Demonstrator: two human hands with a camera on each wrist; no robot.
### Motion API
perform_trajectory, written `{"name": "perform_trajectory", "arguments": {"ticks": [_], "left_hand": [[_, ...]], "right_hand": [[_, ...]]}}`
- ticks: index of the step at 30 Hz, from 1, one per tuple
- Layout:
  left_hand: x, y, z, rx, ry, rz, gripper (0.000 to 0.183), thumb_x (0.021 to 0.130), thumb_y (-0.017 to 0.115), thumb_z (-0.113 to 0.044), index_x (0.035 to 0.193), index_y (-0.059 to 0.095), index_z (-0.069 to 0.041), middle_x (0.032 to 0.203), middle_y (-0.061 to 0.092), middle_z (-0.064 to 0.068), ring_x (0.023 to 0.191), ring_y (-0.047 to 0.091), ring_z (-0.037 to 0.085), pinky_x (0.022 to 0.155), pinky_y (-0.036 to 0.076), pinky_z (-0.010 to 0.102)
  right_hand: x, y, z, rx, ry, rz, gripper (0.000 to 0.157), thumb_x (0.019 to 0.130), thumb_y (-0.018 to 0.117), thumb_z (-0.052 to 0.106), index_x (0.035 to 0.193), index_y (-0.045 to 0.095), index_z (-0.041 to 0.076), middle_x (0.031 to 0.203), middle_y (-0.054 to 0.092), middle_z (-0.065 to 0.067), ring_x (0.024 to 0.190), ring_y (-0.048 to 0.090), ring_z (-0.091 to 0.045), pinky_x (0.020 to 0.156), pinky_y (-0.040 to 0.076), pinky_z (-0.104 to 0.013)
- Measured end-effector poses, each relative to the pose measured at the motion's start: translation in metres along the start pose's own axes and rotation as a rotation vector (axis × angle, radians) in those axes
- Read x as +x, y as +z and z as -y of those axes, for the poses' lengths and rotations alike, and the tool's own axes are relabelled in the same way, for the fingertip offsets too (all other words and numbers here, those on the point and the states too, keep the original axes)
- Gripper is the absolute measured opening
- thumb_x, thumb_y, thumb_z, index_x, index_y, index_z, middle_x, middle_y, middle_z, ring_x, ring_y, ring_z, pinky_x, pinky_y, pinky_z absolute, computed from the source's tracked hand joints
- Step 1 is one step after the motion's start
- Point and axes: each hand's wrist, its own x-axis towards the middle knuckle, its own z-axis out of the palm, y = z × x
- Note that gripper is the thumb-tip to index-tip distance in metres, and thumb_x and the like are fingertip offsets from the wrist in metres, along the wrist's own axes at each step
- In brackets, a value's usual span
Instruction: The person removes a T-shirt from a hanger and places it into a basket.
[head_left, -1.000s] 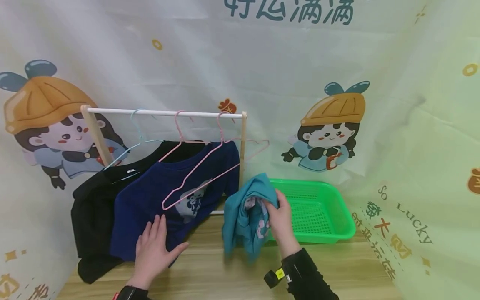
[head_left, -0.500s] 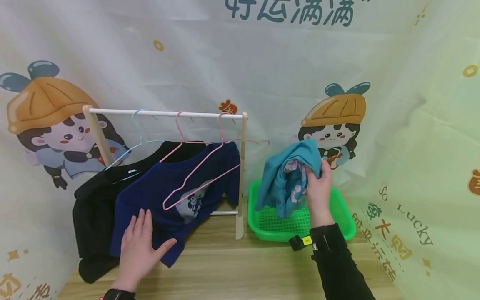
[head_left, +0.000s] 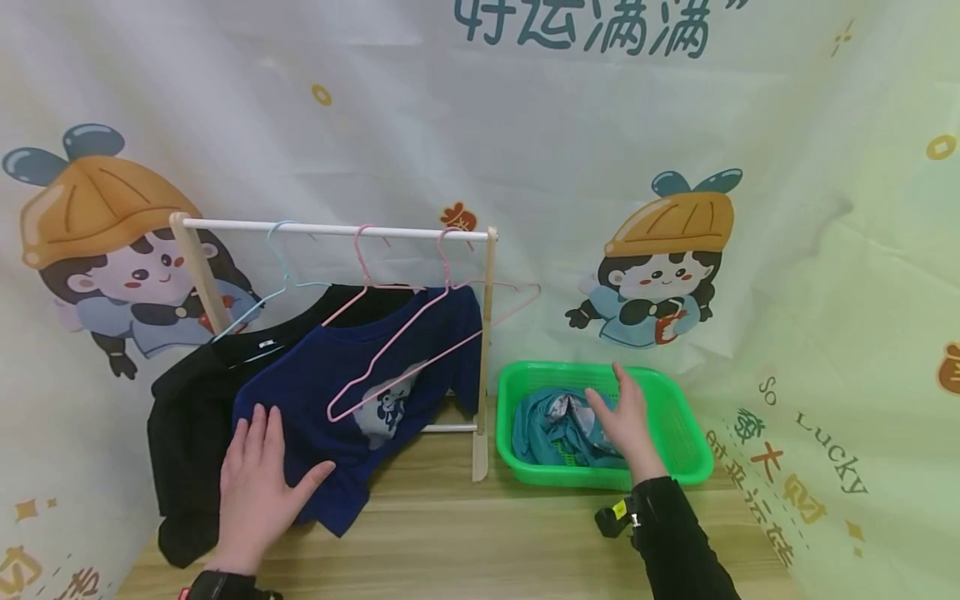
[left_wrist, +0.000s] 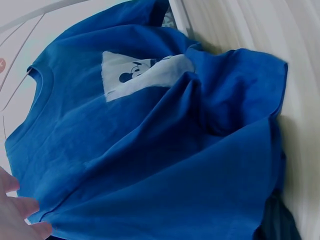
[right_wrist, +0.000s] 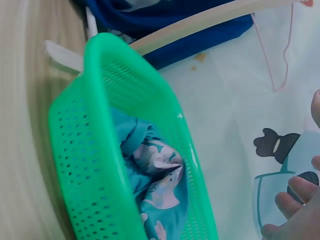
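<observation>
- Teal cloth garment with pale printed patches (head_left: pixel 538 432) is lying crumpled inside the green perforated plastic basket (head_left: pixel 570 477), in its left part as the head view is showing.
- Your right hand (head_left: pixel 628 417) is hovering above this basket with its fingers spread wide, and you are holding nothing in it.
- Your left hand (head_left: pixel 258 492) is staying empty too, with fingers straight and thumb standing well apart. It is covering part of the navy-blue T-shirt with a white printed panel (head_left: pixel 315 392); whether it is touching the cloth, I cannot tell.
- That shirt is hanging by a slim pink hanger (head_left: pixel 365 271) from the rack with wooden posts and a white rail (head_left: pixel 333 229).
- Behind it, the black cloth garment with a small white label (head_left: pixel 187 417) is hanging by a light-blue hanger (head_left: pixel 286 273).
- One bare pink hanger (head_left: pixel 407 377) is hanging before the shirt, carrying nothing.
- About progress, I am judging that one garment is already dealt with, while two are remaining on hangers.
</observation>
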Motion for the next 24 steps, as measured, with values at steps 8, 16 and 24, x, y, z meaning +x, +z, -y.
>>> {"name": "perform_trajectory", "arguments": {"ticks": [8,16,24], "left_hand": [[0.019,-0.012,0.001,0.000,0.024,-0.082,0.106,0.086,0.056,-0.070,0.153,0.023,0.006,0.158,0.018,0.029,0.144,0.013,0.050,0.112,0.010,0.067],[0.041,-0.018,-0.001,-0.034,0.037,-0.107,0.099,0.091,0.051,-0.067,0.153,0.023,0.005,0.158,0.018,0.028,0.145,0.012,0.048,0.112,0.008,0.066],[0.052,-0.022,-0.003,-0.061,0.037,-0.092,0.089,0.096,0.048,-0.060,0.153,0.024,0.004,0.159,0.021,0.026,0.144,0.016,0.048,0.113,0.010,0.065]], "right_hand": [[-0.009,0.005,-0.008,-0.018,-0.014,0.054,0.065,0.103,0.054,0.018,0.151,0.020,-0.009,0.151,0.025,-0.035,0.139,0.023,-0.051,0.110,0.022,-0.061],[-0.018,0.014,-0.010,-0.071,-0.073,0.074,0.063,0.103,0.055,0.017,0.149,0.023,-0.012,0.151,0.025,-0.037,0.138,0.024,-0.053,0.111,0.023,-0.061],[-0.032,0.025,-0.017,-0.174,-0.170,0.085,0.068,0.098,0.061,0.020,0.148,0.027,-0.012,0.148,0.029,-0.039,0.136,0.026,-0.056,0.107,0.023,-0.068]]}}
